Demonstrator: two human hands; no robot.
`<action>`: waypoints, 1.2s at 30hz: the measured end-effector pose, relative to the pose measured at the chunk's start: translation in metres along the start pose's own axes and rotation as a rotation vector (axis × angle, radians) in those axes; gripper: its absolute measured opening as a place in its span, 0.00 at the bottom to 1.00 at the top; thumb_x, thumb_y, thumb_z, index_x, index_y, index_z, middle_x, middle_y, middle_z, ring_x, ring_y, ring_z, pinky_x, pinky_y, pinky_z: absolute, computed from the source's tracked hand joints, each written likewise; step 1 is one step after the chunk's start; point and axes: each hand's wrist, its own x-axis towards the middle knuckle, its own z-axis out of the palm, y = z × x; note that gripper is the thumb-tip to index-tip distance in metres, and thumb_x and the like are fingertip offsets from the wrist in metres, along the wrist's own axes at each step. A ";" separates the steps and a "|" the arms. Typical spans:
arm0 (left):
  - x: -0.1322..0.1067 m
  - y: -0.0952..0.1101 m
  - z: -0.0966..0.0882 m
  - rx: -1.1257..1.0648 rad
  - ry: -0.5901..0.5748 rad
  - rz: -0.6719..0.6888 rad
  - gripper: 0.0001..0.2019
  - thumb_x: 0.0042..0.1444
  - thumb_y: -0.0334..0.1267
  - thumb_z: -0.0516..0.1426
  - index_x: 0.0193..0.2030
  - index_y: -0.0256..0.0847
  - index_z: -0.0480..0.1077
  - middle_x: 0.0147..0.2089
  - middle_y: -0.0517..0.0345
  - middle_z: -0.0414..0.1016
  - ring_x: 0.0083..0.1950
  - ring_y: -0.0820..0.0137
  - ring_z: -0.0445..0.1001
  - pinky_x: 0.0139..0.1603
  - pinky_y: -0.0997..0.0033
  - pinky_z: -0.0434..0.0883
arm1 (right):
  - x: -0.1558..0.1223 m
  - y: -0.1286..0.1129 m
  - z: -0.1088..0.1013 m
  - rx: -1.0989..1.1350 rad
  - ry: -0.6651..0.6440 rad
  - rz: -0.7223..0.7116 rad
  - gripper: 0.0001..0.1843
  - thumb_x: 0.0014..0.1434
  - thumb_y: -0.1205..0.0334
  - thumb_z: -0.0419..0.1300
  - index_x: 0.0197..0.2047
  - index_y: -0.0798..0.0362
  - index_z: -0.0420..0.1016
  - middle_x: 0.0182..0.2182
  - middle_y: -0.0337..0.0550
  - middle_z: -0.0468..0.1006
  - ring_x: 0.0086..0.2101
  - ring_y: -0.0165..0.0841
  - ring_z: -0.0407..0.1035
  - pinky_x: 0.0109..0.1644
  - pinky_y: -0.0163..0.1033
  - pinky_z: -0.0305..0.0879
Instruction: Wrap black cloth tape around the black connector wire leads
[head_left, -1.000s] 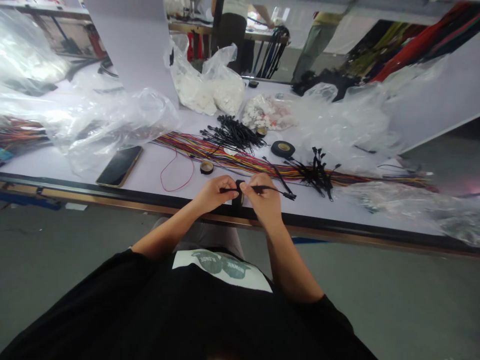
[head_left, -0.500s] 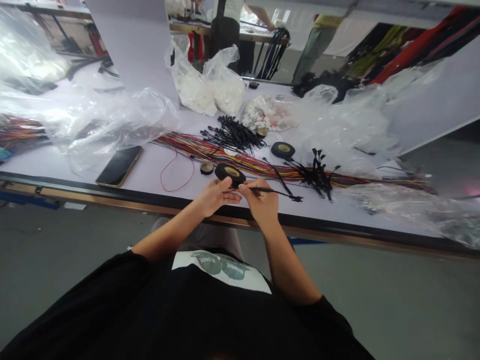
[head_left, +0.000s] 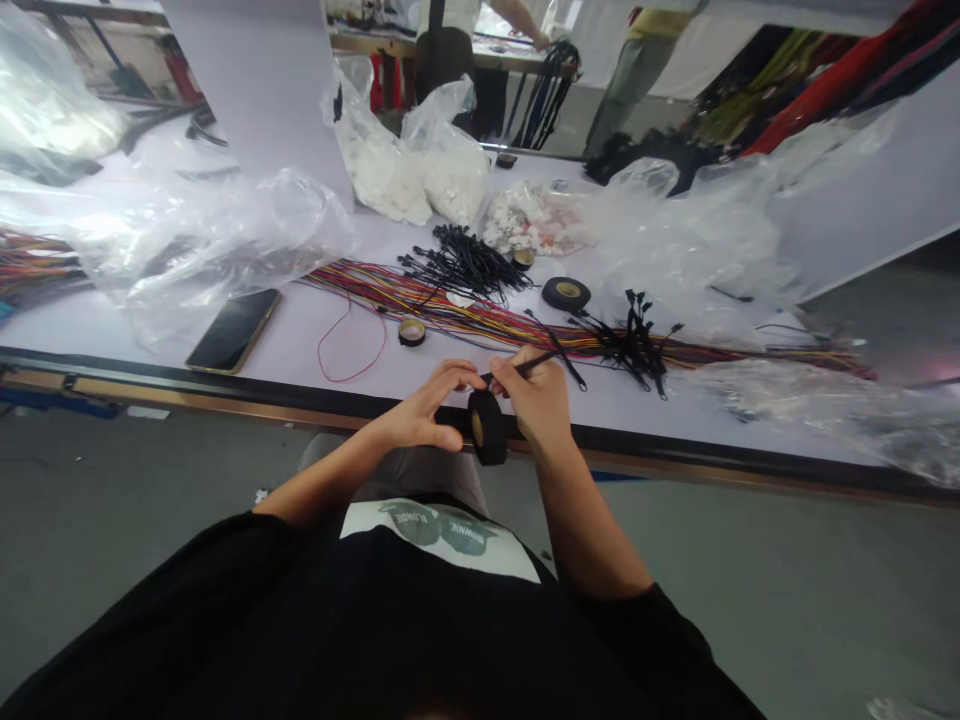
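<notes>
My right hand (head_left: 536, 400) pinches a thin black cable (head_left: 541, 360) just over the table's front edge. A roll of black tape (head_left: 491, 430) hangs on edge below the cable, between my hands, its yellowish core facing left. My left hand (head_left: 424, 410) is left of the roll, with thumb and fingers apart. Its fingertips come close to the cable's left end; whether they touch it I cannot tell. Behind my right hand lies another short black cable (head_left: 559, 350).
Long coloured wires (head_left: 420, 305) run across the table. On or beside them are black cable bundles (head_left: 469, 268) (head_left: 634, 345), another tape roll (head_left: 566, 293) and a small tape roll (head_left: 412, 332). A phone (head_left: 234, 332) lies left; plastic bags (head_left: 450, 170) stand behind. A person (head_left: 450, 30) is beyond.
The tape roll has swung from lying tilted above my left hand to hanging on edge below the cable. My left thumb and fingers have spread away from it. My right hand still grips the cable.
</notes>
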 end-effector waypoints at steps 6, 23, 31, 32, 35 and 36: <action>0.015 -0.006 0.009 0.254 0.265 -0.074 0.08 0.51 0.39 0.59 0.34 0.38 0.66 0.30 0.61 0.68 0.30 0.75 0.66 0.33 0.74 0.66 | -0.002 -0.013 0.001 -0.095 0.023 -0.076 0.19 0.48 0.47 0.64 0.18 0.50 0.65 0.17 0.35 0.69 0.22 0.30 0.64 0.28 0.36 0.60; 0.016 -0.008 0.011 0.747 0.213 0.150 0.08 0.58 0.35 0.53 0.33 0.40 0.72 0.31 0.54 0.78 0.34 0.70 0.74 0.38 0.71 0.68 | -0.007 -0.021 0.001 -0.077 -0.106 0.072 0.12 0.49 0.51 0.62 0.27 0.51 0.69 0.18 0.34 0.72 0.18 0.29 0.68 0.24 0.35 0.63; 0.008 -0.001 0.021 0.131 0.405 -0.169 0.04 0.53 0.36 0.58 0.32 0.38 0.70 0.28 0.59 0.77 0.32 0.72 0.76 0.38 0.71 0.73 | -0.011 -0.005 0.008 -0.170 0.051 -0.032 0.14 0.50 0.49 0.61 0.26 0.51 0.71 0.27 0.41 0.79 0.29 0.36 0.73 0.37 0.41 0.67; 0.008 0.001 0.022 -0.020 0.429 -0.221 0.06 0.51 0.37 0.59 0.31 0.37 0.69 0.26 0.60 0.76 0.29 0.73 0.76 0.36 0.71 0.73 | -0.011 -0.004 0.009 -0.152 0.051 -0.024 0.14 0.50 0.48 0.61 0.26 0.51 0.71 0.27 0.41 0.80 0.30 0.36 0.74 0.37 0.41 0.67; 0.010 0.006 0.023 -0.418 0.462 -0.358 0.11 0.45 0.38 0.64 0.28 0.35 0.67 0.21 0.62 0.74 0.23 0.74 0.74 0.29 0.74 0.73 | -0.010 -0.002 0.012 -0.101 0.046 -0.028 0.14 0.50 0.48 0.61 0.26 0.51 0.70 0.28 0.42 0.80 0.30 0.36 0.74 0.38 0.41 0.68; 0.012 0.007 0.022 -0.525 0.453 -0.408 0.12 0.44 0.36 0.65 0.27 0.35 0.66 0.21 0.62 0.74 0.22 0.75 0.73 0.27 0.75 0.72 | -0.010 -0.001 0.012 -0.093 0.049 -0.044 0.14 0.50 0.49 0.61 0.25 0.50 0.70 0.28 0.42 0.80 0.31 0.36 0.74 0.38 0.41 0.68</action>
